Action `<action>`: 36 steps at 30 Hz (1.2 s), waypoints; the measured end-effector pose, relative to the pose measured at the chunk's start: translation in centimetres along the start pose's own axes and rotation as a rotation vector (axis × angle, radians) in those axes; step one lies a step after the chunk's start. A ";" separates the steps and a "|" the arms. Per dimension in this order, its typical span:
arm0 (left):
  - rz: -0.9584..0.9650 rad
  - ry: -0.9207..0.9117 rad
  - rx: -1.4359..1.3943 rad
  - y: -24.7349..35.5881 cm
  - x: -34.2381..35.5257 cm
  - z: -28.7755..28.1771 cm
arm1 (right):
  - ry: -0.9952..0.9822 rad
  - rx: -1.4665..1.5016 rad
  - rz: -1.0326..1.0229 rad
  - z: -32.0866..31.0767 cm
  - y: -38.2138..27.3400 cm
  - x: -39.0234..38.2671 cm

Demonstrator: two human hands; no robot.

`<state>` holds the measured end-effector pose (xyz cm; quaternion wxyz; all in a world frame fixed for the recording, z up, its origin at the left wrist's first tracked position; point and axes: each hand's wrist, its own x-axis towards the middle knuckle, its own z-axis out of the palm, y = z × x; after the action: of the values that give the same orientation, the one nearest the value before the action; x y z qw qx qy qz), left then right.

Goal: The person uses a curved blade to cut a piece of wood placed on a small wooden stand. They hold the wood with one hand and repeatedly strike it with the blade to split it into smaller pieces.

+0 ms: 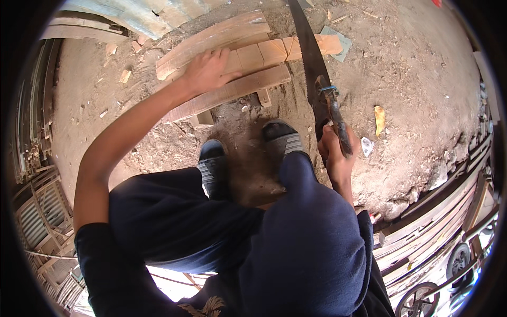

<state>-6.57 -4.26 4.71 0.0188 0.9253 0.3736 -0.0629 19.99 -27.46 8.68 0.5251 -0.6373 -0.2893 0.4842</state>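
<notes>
My right hand (338, 153) is wrapped round the worn wooden handle of a handsaw (310, 55). The saw's long dark blade points away from me and its toothed edge faces left. It crosses over a light wooden board (274, 51) with lines marked across it; whether the teeth touch the wood I cannot tell. My left hand (207, 70) lies flat on that board, fingers stretched out and thumb apart. The board rests on a low wooden bench made of two planks, a far plank (211, 38) and a near plank (240, 87), with short blocks beneath.
My sandalled feet (213, 158) stand on the dirt floor just this side of the bench. Wood scraps (125, 76), a yellow peel-like piece (379, 120) and a clear plastic scrap (367, 147) litter the ground. Stacked timber (428, 222) lines the right, near wheels (417, 301).
</notes>
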 end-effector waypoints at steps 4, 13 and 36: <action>-0.139 0.001 -0.086 1.9 -1.5 0.6 | 0.001 -0.042 0.039 0.8 0.5 -0.3; -0.333 -0.028 -0.239 4.5 -2.7 0.3 | -0.113 -0.146 0.014 1.5 2.5 0.6; -0.553 -0.084 -0.809 1.8 5.5 3.7 | -0.135 -0.276 -0.020 2.4 0.0 -1.4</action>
<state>-1.76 -2.06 0.31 0.3742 0.7067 0.5985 0.0472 17.25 -27.72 9.16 0.4167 -0.6666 -0.3941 0.4761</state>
